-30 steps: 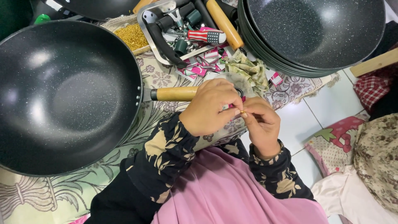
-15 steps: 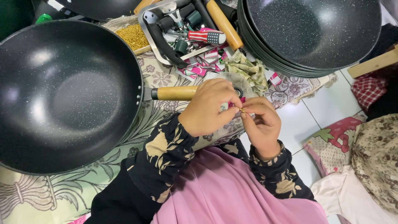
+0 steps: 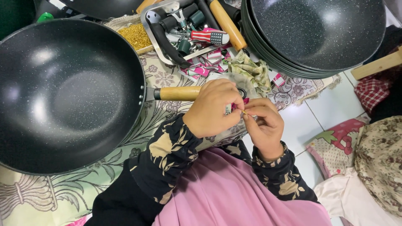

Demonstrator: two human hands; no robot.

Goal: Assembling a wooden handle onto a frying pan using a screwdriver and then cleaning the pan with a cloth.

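My left hand (image 3: 213,109) and my right hand (image 3: 264,125) meet just past the end of a wooden handle (image 3: 180,93). Between the fingertips of both hands sits a small gold-coloured screw (image 3: 243,112). That handle belongs to a large black speckled wok (image 3: 63,94) lying on the left. A clear plastic wrap with a dark round piece (image 3: 242,91) shows just behind my fingers. Both sleeves are dark with a tan leaf print.
A stack of black woks (image 3: 318,33) fills the top right. A metal tray (image 3: 150,16) holds black handles, a wooden handle and a striped screwdriver (image 3: 209,37). Gold screws (image 3: 136,37) lie in a box beside it. Patterned cloth covers the floor; white tiles lie right.
The hands stay in the same spot; only the fingertips shift slightly around the small screw.
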